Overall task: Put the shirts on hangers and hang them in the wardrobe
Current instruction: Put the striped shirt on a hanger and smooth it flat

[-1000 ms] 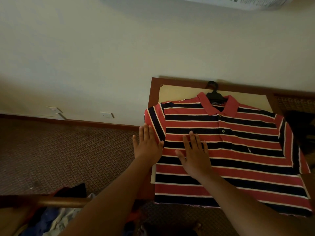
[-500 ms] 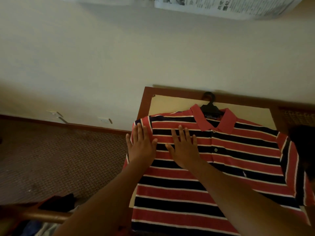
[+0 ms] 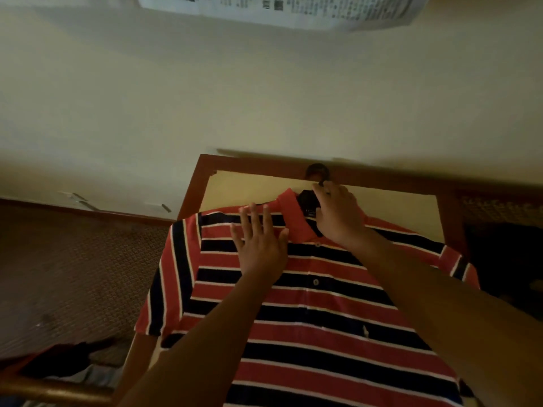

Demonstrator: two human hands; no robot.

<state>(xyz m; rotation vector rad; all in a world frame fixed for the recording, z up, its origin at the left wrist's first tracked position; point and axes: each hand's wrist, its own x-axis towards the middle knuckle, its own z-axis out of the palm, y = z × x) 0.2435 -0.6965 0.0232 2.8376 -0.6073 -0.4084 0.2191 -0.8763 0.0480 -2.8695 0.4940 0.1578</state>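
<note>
A red polo shirt [image 3: 308, 312] with dark blue and white stripes lies flat on a small wooden table [image 3: 249, 183], collar toward the wall. A black hanger [image 3: 308, 198] sits inside the collar, its hook [image 3: 317, 170] poking out over the table's far rim. My left hand [image 3: 260, 245] rests flat on the shirt's left shoulder, fingers straight and spread. My right hand [image 3: 338, 215] grips the hanger at the collar, just below the hook, and covers most of it.
The table stands against a pale wall. Patterned brown carpet [image 3: 73, 274] spreads to the left. A heap of clothes [image 3: 73, 365] lies at the lower left behind a wooden rail [image 3: 53, 389]. Newspaper sheets [image 3: 279, 10] hang on the wall above. A dark area lies right of the table.
Both hands slid up the shirt toward the collar. My right hand left the chest and took hold of the hanger at the collar; my left hand moved onto the left shoulder.
</note>
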